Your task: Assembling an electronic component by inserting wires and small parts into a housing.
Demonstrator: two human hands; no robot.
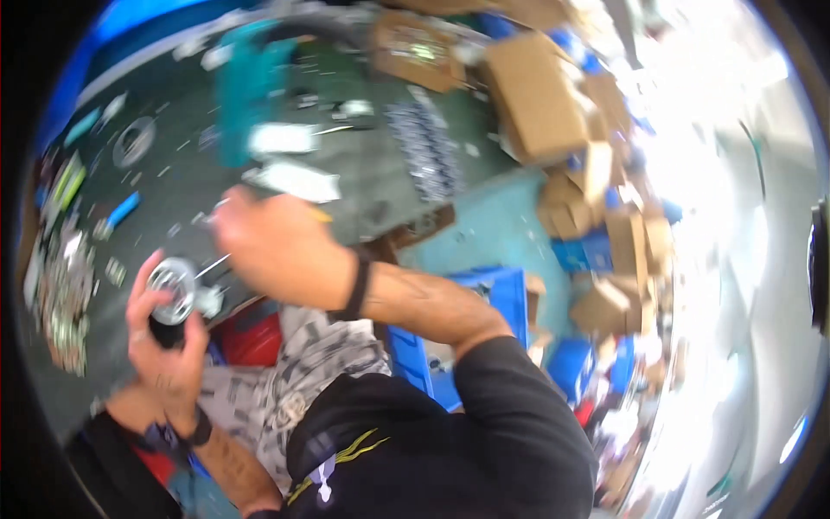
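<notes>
Our left hand is closed around a round silver metal part on a black cylindrical body, held just above the grey workbench. Right hand blurred; grip can't be told. Part prob. rigid, smooth, slippery: grip black body, not rim.

left hand curled in a closed grip, right hand reaching forward, its fingers blurred.
</notes>
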